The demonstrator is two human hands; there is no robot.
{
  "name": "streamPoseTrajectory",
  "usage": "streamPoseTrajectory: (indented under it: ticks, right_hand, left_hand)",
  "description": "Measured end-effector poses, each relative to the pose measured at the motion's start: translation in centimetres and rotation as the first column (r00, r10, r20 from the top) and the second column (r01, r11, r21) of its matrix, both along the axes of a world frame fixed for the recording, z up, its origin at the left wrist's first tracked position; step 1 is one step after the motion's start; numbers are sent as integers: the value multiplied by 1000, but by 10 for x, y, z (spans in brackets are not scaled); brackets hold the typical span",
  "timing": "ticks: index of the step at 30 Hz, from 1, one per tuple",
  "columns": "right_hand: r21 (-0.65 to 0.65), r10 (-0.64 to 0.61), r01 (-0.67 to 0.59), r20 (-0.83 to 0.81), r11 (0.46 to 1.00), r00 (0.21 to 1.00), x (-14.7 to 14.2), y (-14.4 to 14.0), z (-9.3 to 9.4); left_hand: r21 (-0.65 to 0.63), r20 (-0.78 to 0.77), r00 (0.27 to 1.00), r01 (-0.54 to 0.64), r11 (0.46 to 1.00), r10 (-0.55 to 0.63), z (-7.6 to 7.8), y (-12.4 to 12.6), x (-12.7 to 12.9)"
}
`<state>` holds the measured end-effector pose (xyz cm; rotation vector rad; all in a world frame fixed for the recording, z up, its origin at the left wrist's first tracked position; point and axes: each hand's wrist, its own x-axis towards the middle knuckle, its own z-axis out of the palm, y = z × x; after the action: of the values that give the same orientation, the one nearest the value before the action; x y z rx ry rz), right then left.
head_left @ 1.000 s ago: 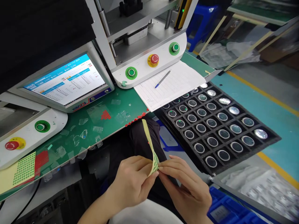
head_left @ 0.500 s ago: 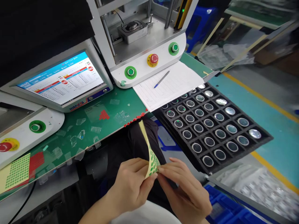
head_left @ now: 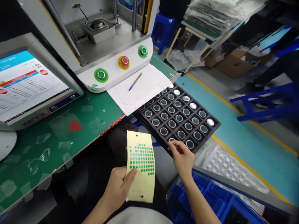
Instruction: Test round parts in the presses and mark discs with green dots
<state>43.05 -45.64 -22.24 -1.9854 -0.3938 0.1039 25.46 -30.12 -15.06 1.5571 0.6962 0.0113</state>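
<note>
My left hand [head_left: 120, 186] grips the lower left edge of a pale yellow sheet of green dot stickers [head_left: 141, 155], thumb on its front. The sheet is upright and faces me, with some dots gone from its rows. My right hand [head_left: 183, 158] is over the near corner of a black compartment tray [head_left: 155, 132], thumb and fingertips pinched together. Whatever is in that pinch is too small to make out. Round dark parts with silver rims [head_left: 181, 134] lie in the compartments. A few of those on the left side bear a green dot.
A press machine with green buttons and a red stop button [head_left: 125, 60] stands behind. A pen [head_left: 135, 81] lies on a printed form [head_left: 149, 90]. Left are a monitor [head_left: 28, 84], clear film scraps and red stickers [head_left: 75, 125]. Blue bins [head_left: 205, 193] sit low right.
My right hand has left the sticker sheet and moved right to the tray. The sheet, bent and edge-on before, now faces me in my left hand. My view has swung right.
</note>
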Motion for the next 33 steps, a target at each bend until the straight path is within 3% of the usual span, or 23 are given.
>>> streamPoseTrajectory:
  ticks: [3,7,13,19,23,26,29,33]
  right_hand:
    - [-99,-40,22,-182,995,983,43,-8,-48]
    - [-198,-28,-48,-364,979,931,70,0,-87]
    - [-308,-12,-144,-455,941,890,86,15,-104]
    - [-391,-57,-114,-401,913,914,88,19,-110]
    - [-359,-83,-34,-305,933,949,83,19,-108]
    - [-279,-41,-15,-194,960,980,63,16,-96]
    - [-175,129,-146,-107,974,986,23,18,-76]
    - [-58,424,-423,-1,904,906,-33,41,-48]
  left_hand:
    - [-265,-154,982,-150,953,112,-31,1,14]
    - [-349,-172,973,-207,914,155,-60,7,35]
    - [-443,-173,970,-233,865,173,-66,18,45]
    - [-403,-163,980,-170,899,112,-69,14,45]
    - [-293,-130,992,-27,956,-11,-57,-5,39]
    - [-275,-60,975,188,943,-213,-36,-17,31]
    - [-227,72,921,389,893,-383,-10,-20,21]
    - [24,290,810,527,849,-511,14,-19,8]
